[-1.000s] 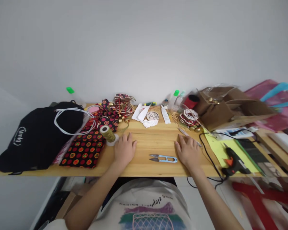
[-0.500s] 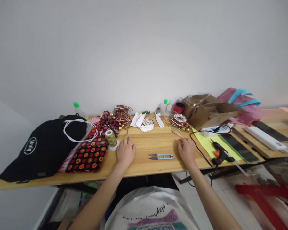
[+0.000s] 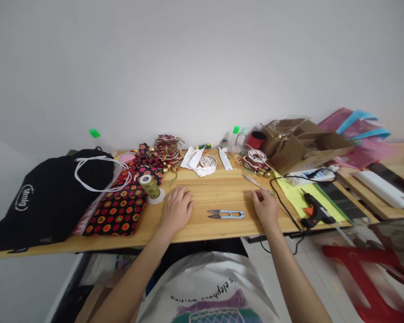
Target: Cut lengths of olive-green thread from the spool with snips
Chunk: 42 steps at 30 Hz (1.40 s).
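Two hands: both lie flat, palms down, on the bare middle of the surface; neither holds anything.
Room: plain pale wall (image 3: 202,67) directly behind the surface; red stool (image 3: 366,282) on the floor at lower right.
Surface: long wooden surface (image 3: 208,195), cluttered along its back edge and at both ends.
Black bag: black drawstring bag (image 3: 43,197) with white cords, at the far left end.
Cardboard box: open cardboard box (image 3: 306,146) at back right, coloured sheets behind it.
Patterned fabric: red-dotted dark fabric (image 3: 116,211), just beside the bag.
Glue gun: black glue gun (image 3: 314,211) on a yellow-green sheet (image 3: 294,197), cord trailing off the front edge.
Left hand: left hand (image 3: 177,211), fingers spread loosely, resting on the wood near the thread spool (image 3: 151,188).
Right hand: right hand (image 3: 265,208), fingers relaxed and slightly curled, resting on the wood close to the black cord.
Thread snips: blue-handled thread snips (image 3: 226,214) lying between the two hands, touched by neither.
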### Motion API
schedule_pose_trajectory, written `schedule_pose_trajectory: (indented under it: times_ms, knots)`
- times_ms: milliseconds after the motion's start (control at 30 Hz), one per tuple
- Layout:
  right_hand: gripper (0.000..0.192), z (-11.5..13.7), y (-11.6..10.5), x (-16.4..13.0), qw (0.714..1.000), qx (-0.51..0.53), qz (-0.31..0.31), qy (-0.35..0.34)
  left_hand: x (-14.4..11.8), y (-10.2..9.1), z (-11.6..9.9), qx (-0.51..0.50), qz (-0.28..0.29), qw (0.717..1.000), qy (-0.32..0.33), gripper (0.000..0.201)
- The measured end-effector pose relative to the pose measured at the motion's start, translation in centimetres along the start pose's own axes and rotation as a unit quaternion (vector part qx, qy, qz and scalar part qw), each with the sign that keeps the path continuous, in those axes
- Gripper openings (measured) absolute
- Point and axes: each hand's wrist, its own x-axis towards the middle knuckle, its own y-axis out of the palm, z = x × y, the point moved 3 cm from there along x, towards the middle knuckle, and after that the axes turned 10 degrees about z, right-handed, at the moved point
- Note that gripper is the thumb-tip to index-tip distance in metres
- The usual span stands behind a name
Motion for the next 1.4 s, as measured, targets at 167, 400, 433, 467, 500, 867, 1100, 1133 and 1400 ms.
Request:
schedule_pose_trajectory:
  times_ms: [167, 400, 433, 467, 500, 867, 1100, 1133, 1400]
  knots:
    - [0.048, 0.6, -0.3, -0.1, 1.0, -0.019, 0.016, 0.005, 0.2, 0.1, 0.2, -0.012, 0.006, 1.0, -0.006, 0.033]
    - [0.051, 0.7, -0.2, 0.1, 0.999, -0.014, 0.043, 0.012, 0.5, 0.3, 0.4, 0.018, -0.019, 0.998, -0.059, 0.035]
    - [0.051, 0.7, -0.2, 0.1, 0.999, -0.015, 0.045, 0.011, 0.5, 0.4, 0.5, 0.023, -0.024, 0.997, -0.07, 0.035]
    - [0.052, 0.7, -0.2, 0.2, 0.999, -0.018, 0.045, 0.011, 0.6, 0.5, 0.6, 0.028, -0.029, 0.996, -0.079, 0.035]
    - [0.052, 0.6, -0.2, 0.3, 0.999, -0.021, 0.046, 0.012, 0.6, 0.6, 0.8, 0.031, -0.035, 0.995, -0.089, 0.036]
    - [0.056, 0.3, 0.6, 0.7, 0.989, -0.099, 0.114, 0.007, 1.2, 1.5, 1.7, 0.028, -0.063, 0.991, -0.115, 0.042]
    - [0.058, 0.7, 0.7, 0.8, 0.981, -0.141, 0.131, 0.007, 1.2, 1.5, 1.9, -0.001, -0.06, 0.991, -0.124, 0.043]
    - [0.058, 0.6, 0.8, 0.8, 0.981, -0.144, 0.133, 0.011, 1.2, 1.5, 1.9, 0.001, -0.057, 0.991, -0.124, 0.044]
    - [0.058, 0.5, 0.7, 0.8, 0.981, -0.134, 0.136, 0.017, 1.3, 1.5, 1.9, 0.021, -0.037, 0.991, -0.125, 0.046]
